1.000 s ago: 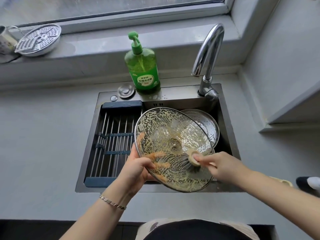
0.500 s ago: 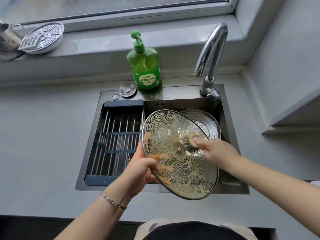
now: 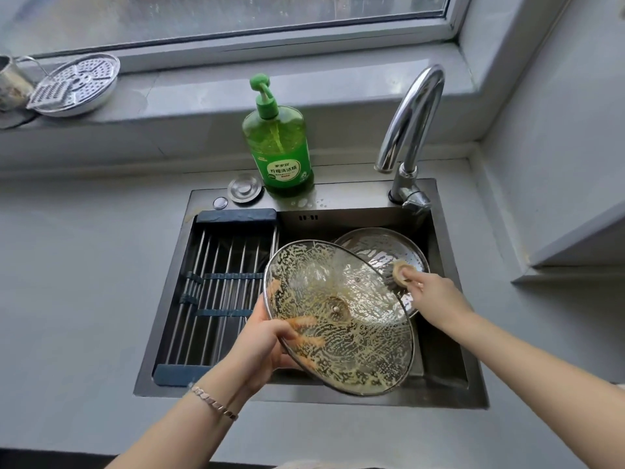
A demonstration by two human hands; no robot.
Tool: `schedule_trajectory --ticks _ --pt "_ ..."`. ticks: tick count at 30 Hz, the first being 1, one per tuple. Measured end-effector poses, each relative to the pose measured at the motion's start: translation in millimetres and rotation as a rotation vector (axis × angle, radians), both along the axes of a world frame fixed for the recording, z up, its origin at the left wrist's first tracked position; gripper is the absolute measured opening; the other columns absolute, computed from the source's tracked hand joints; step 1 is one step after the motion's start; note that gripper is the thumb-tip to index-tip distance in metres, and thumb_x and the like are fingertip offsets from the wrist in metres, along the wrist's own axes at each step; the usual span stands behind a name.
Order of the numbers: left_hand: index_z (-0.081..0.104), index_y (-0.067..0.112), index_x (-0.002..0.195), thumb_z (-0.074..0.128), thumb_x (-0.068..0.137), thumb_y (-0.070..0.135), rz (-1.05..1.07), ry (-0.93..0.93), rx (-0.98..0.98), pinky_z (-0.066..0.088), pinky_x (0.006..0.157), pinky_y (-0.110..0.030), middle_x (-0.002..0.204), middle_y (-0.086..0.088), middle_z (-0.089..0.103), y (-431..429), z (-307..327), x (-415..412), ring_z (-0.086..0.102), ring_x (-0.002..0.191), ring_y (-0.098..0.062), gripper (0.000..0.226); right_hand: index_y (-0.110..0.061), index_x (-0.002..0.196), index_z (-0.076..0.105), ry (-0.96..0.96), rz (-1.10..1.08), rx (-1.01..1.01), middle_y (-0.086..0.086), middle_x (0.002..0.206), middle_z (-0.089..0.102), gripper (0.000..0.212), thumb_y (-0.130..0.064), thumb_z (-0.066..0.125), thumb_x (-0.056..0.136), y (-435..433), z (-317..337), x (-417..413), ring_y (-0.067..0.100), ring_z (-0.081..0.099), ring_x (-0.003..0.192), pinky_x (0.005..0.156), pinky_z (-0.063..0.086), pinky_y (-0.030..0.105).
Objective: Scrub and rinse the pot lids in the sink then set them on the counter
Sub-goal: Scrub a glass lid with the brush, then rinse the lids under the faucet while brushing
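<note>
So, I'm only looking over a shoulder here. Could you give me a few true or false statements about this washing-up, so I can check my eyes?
1. The left hand grips the soapy glass lid by its rim. True.
2. Water is pouring from the faucet. False: no stream shows at the spout.
3. The right hand holds a scrub brush at the lid's far right edge. True.
4. The green soap bottle lies on its side in the basin. False: it stands upright on the back ledge of the sink.
5. A drying rack spans the sink's left half. True.
</note>
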State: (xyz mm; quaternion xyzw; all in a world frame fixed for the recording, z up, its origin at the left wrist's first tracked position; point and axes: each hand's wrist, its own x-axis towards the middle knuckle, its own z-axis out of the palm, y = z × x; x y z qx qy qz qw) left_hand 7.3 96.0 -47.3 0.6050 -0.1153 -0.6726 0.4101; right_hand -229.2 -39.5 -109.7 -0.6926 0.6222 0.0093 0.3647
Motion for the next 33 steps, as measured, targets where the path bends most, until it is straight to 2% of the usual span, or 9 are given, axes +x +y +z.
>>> schedule_trajectory --ticks 3,7,10,14,20,27,30,31,33 --pt "0.034 0.038 0.131 0.030 0.081 -0.022 0.081 -0.020 0.028 0.055 0.062 -0.055 0.104 -0.023 0.068 -23 -19 0 0.067 0.085 -0.045 0.078 -0.028 0.129 0.054 -0.120 -0.135 -0.011 0.008 0.126 0.060 0.035 -0.026 0.048 0.095 -9 4 -9 0.028 0.055 0.113 0.089 0.041 0.031" --pt "0.034 0.039 0.136 0.035 0.080 -0.023 0.105 -0.081 0.062 0.056 0.060 -0.054 0.108 -0.027 0.064 -63 -50 -7 0.067 0.080 -0.041 0.083 -0.023 0.130 0.054 -0.190 -0.179 0.005 -0.008 0.084 0.053 0.035 -0.024 0.049 0.095 -24 10 -15 0.010 0.047 0.075 0.074 0.035 0.023" --pt "0.038 0.036 0.129 0.037 0.081 -0.023 0.064 -0.149 0.089 0.057 0.047 -0.042 0.107 -0.027 0.063 -87 -68 -13 0.066 0.080 -0.041 0.076 -0.023 0.131 0.053 -0.195 -0.212 0.010 -0.008 0.085 0.049 0.036 -0.022 0.050 0.095 -33 9 -16 0.009 0.042 0.075 0.069 0.034 0.021" --pt "0.042 0.029 0.123 0.037 0.082 -0.023 0.086 -0.097 0.161 0.056 0.057 -0.054 0.108 -0.029 0.063 -99 -88 -7 0.066 0.084 -0.044 0.066 -0.020 0.126 0.055 -0.259 -0.290 0.031 -0.005 0.083 0.054 0.040 -0.016 0.060 0.086 -41 9 -14 0.004 0.046 0.066 0.057 0.034 0.018" --pt "0.038 0.013 0.125 0.034 0.083 -0.026 0.126 -0.201 0.319 0.052 0.039 -0.034 0.098 -0.029 0.060 -100 -126 -1 0.062 0.053 -0.029 0.057 -0.020 0.114 0.053 -0.309 -0.275 -0.068 -0.002 0.066 0.065 0.040 -0.025 0.071 0.078 -49 26 4 0.013 0.058 0.064 0.058 0.041 0.027" --pt "0.041 0.003 0.085 0.030 0.087 -0.012 0.101 -0.347 0.428 0.037 0.041 -0.021 0.062 -0.011 0.042 -108 -164 2 0.042 0.043 -0.018 0.019 -0.036 0.133 0.045 -0.123 -0.133 -0.167 0.003 0.103 0.067 0.049 -0.031 0.057 0.086 -100 28 33 0.027 0.059 0.094 0.076 0.047 0.034" --pt "0.042 0.004 0.077 0.035 0.090 -0.009 0.048 -0.329 0.479 0.033 0.045 -0.019 0.065 -0.009 0.039 -108 -145 -4 0.041 0.054 -0.018 0.019 -0.028 0.103 0.062 -0.024 -0.038 -0.107 0.002 0.096 0.066 0.020 -0.027 0.056 0.084 -105 25 42 0.028 0.058 0.091 0.072 0.048 0.035" --pt "0.047 -0.001 0.088 0.039 0.090 -0.008 0.017 -0.365 0.478 0.041 0.054 -0.022 0.075 -0.014 0.048 -109 -143 -5 0.050 0.066 -0.022 0.010 -0.023 0.091 0.063 0.021 0.004 -0.108 0.004 0.088 0.064 0.011 -0.024 0.054 0.084 -103 25 44 0.029 0.057 0.086 0.066 0.046 0.034" --pt "0.039 -0.007 0.126 0.047 0.088 -0.002 -0.053 -0.486 0.496 0.047 0.083 -0.031 0.115 -0.022 0.053 -109 -142 -2 0.056 0.103 -0.031 0.039 -0.018 0.078 0.062 0.063 0.000 -0.168 0.007 0.080 0.061 0.011 -0.019 0.052 0.084 -98 20 43 0.030 0.055 0.079 0.059 0.038 0.030"
